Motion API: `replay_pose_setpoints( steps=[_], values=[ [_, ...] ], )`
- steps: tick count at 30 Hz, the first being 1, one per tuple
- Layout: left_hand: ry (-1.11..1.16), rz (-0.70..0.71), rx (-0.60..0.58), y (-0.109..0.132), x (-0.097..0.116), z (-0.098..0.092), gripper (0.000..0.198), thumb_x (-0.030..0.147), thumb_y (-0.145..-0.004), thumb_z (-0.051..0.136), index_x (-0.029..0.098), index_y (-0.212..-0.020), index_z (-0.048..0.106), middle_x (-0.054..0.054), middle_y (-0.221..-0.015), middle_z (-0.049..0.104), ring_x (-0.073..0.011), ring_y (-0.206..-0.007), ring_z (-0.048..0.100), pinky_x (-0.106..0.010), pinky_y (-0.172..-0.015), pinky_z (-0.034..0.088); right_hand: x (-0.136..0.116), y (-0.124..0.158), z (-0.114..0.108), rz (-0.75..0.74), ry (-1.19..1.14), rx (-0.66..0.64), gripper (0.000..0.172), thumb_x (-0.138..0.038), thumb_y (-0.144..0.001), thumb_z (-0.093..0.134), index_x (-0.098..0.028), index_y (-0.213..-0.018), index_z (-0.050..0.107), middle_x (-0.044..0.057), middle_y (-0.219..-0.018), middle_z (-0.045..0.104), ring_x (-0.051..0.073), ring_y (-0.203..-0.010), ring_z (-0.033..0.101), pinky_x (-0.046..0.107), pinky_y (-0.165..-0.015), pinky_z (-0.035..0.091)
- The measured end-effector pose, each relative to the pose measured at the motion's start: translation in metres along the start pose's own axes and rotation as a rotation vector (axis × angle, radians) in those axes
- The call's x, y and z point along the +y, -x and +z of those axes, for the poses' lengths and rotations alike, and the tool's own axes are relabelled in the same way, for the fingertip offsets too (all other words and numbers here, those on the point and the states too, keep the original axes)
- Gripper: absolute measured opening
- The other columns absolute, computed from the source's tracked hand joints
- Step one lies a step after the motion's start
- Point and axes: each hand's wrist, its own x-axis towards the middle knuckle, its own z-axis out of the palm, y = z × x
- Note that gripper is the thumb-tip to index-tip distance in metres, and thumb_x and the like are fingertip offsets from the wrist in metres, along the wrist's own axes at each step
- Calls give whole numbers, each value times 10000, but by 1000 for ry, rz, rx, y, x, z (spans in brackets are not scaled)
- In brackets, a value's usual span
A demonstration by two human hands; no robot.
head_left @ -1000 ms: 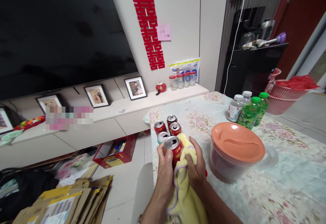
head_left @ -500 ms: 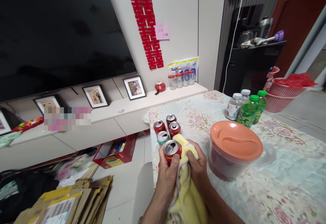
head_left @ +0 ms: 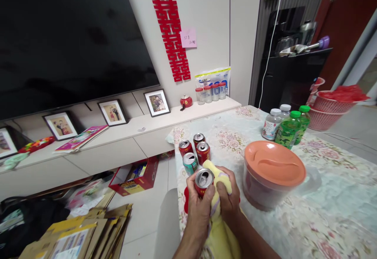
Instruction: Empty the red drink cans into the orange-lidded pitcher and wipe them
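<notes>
My left hand (head_left: 200, 206) is closed around a red drink can (head_left: 204, 180) whose top is opened. A yellow cloth (head_left: 220, 227) with a pale purple edge is bunched in my right hand (head_left: 228, 192), right beside the can, and hangs down between my forearms. Whether the cloth touches the can's far side is hidden. Just beyond my hands stand a green can (head_left: 190, 164) and several red cans, among them a front red can (head_left: 203, 153) and a left red can (head_left: 185, 148), all upright. Something red (head_left: 186, 200) shows partly under my left hand.
A clear tub with an orange lid (head_left: 275, 163) stands right of my hands on the floral tablecloth (head_left: 332, 227). Behind it are green-capped bottles (head_left: 288, 129) and white-capped bottles (head_left: 271, 124). Flattened cardboard (head_left: 76, 231) and a red box (head_left: 135, 174) lie on the floor left.
The can in my left hand has turned and tilted a little, and both hands sit slightly lower and to the right. The bunched cloth has shifted with my right hand.
</notes>
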Motion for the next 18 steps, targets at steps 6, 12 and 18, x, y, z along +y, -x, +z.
replay_pose_setpoints(
  steps=[6,12,18],
  values=[
    [-155,78,-88,1,-9,-11,638,495,-743,783,227,-1269,543,-98,-1207,687,-313,-1133,674,-445,-1029,526,-6,-18,-1,369,-213,-22,392,-590,-944,597,-219,-1008,704,47,-924,779,244,-852,716,361,-808,588],
    [-198,162,-13,-1,-6,-13,622,496,-792,746,223,-1303,521,-125,-1317,641,-328,-1236,624,-472,-1086,481,13,-26,2,430,-153,-70,422,-634,-903,627,-227,-976,713,40,-838,784,252,-753,709,390,-756,596],
    [-82,157,22,-17,6,-13,646,604,-837,736,255,-1333,515,-83,-1257,666,-274,-1129,665,-410,-1016,501,17,-22,4,381,9,-45,364,-589,-933,602,-247,-975,720,13,-849,763,240,-816,677,365,-774,553]
  ],
)
